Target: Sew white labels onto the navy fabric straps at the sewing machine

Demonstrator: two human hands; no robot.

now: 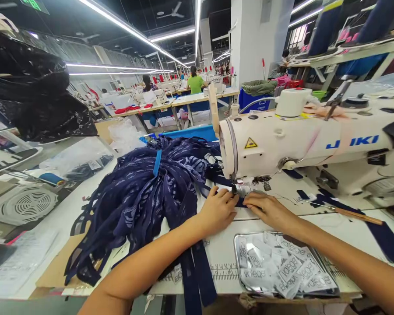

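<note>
A white sewing machine (259,144) stands in front of me. Under its needle area lies a navy fabric strip (240,203). My left hand (218,210) is just left of the presser foot (235,189), its fingers curled down on the strip. From the right, my right hand (265,210) pinches the strip's edge close to the foot; the fingertips partly hide the cloth. A large bundle of navy straps (141,192), tied with a blue band (157,162), is heaped left of the machine, beside my left forearm.
A metal tray (238,262) of printed white labels sits below my right forearm. A wooden-handled tool (357,215) and navy scraps (331,197) lie at right. A black plastic bag (29,87) hangs at upper left. Co-workers sit at farther tables (190,99).
</note>
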